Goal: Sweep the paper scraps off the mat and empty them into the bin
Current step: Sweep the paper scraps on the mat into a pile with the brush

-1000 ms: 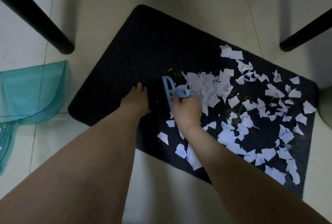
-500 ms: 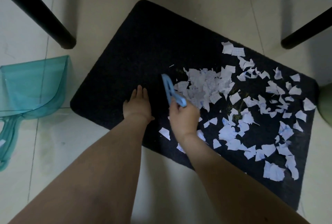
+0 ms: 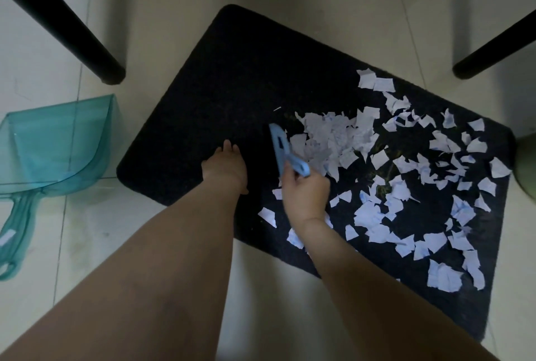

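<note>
A person kneels over a dark mat (image 3: 232, 76) on a tiled floor. The right hand (image 3: 306, 195) grips a small blue brush (image 3: 282, 152), fingers curled round its handle, at the edge of a heap of paper scraps (image 3: 327, 140) covering the mat's right half. The left hand (image 3: 224, 168) presses flat, fingers straight and together. Gathering looks underway; next comes fetching the teal dustpan (image 3: 55, 143) lying left. No bin is visible.

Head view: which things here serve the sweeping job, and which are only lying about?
Job: white torn paper scraps; black rectangular mat; small blue plastic scraper held by right hand; left hand pressing mat; teal translucent dustpan.
About: two black furniture legs.
</note>
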Demonstrator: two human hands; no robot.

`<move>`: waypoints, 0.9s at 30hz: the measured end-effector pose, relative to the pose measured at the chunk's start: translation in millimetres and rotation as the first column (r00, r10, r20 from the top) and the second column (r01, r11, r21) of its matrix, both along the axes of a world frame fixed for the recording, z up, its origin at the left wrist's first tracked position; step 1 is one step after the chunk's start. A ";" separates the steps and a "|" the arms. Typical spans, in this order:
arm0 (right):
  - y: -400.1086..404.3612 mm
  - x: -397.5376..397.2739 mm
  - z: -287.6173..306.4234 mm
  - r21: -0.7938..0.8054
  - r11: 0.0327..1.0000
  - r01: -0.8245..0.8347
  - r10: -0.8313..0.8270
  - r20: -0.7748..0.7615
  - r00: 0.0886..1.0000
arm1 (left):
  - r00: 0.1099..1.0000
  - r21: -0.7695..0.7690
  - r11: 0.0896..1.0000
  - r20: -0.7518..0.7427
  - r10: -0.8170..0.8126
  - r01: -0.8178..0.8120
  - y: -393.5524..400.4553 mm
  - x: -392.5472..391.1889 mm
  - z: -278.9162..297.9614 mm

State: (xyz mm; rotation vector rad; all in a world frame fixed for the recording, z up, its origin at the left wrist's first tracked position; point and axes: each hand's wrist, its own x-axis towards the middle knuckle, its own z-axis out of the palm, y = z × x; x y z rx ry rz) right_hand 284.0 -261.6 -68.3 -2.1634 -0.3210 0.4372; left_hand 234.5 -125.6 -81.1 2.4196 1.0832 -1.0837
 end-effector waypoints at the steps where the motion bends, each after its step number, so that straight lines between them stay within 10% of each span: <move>1: -4.6 10.4 2.4 -0.006 1.000 0.029 -0.029 0.018 0.999 | 1.000 0.007 1.000 0.005 -0.003 0.003 -0.7 0.1 -0.2; 14: -17.5 1.4 52.4 0.239 0.941 0.241 -0.156 -0.326 0.932 | 0.999 -0.022 0.999 0.039 0.028 -0.027 -5.5 -10.5 -1.0; 27: -52.5 -32.3 20.1 -0.102 0.994 0.033 -0.071 -0.398 0.915 | 0.998 0.026 0.998 0.025 0.054 -0.054 -34.8 -24.6 -3.0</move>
